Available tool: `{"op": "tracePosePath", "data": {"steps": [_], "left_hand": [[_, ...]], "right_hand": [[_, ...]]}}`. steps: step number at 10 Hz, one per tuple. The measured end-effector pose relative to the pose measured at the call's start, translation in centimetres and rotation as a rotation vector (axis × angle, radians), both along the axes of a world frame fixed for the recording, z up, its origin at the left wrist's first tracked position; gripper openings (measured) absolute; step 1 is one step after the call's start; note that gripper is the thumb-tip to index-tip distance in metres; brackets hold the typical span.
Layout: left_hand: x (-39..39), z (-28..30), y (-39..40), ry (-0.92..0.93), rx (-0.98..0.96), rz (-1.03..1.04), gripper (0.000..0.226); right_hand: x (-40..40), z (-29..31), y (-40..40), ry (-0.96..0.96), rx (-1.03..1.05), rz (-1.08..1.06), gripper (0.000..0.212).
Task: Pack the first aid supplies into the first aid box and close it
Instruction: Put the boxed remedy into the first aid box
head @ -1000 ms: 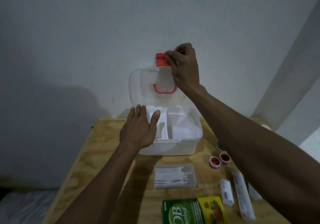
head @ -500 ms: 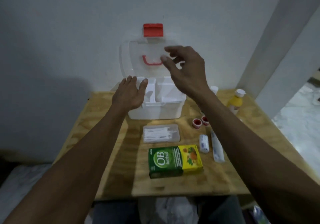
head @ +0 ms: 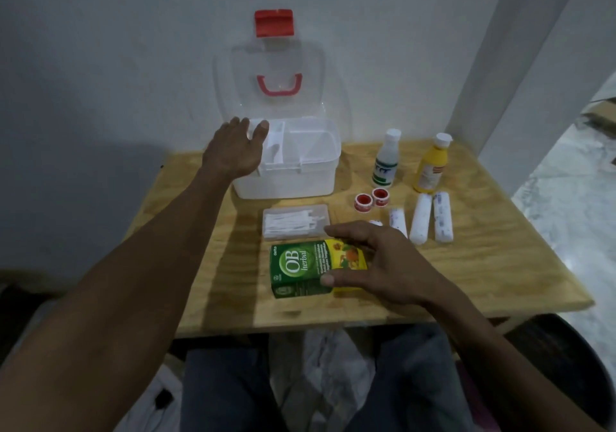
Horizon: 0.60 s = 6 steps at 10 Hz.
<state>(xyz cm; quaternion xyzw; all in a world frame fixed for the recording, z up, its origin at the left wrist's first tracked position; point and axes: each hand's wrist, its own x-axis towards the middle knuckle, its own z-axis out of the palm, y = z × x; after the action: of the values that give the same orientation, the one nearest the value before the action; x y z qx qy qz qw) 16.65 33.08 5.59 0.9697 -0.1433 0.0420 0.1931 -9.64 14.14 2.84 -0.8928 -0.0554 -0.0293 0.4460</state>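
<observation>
Down from the lid, the right hand [head: 383, 265] has come to the green and yellow medicine box [head: 315, 268]. Its fingers are spread over the far edge and its thumb is on the near edge, not squeezing yet. It should pinch both long sides, then lift it flat. Farther back, the left hand [head: 233, 154] rests flat on the first aid box [head: 300, 178], steadying it. Its clear lid [head: 280, 78] stands open.

One first aid box [head: 300, 178], one swab case [head: 295, 223], one herbal carton [head: 301, 268], two bottles [head: 386, 159], two tape rolls [head: 363, 202], four bandage rolls [head: 420, 218].
</observation>
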Motion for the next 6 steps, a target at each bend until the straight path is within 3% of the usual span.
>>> {"op": "tracePosePath", "data": {"steps": [6], "left_hand": [[-0.14, 0.02, 0.07, -0.017, -0.008, -0.015, 0.074]], "right_hand": [[0.24, -0.77, 0.14, -0.111, -0.023, -0.018, 0.068]]}}
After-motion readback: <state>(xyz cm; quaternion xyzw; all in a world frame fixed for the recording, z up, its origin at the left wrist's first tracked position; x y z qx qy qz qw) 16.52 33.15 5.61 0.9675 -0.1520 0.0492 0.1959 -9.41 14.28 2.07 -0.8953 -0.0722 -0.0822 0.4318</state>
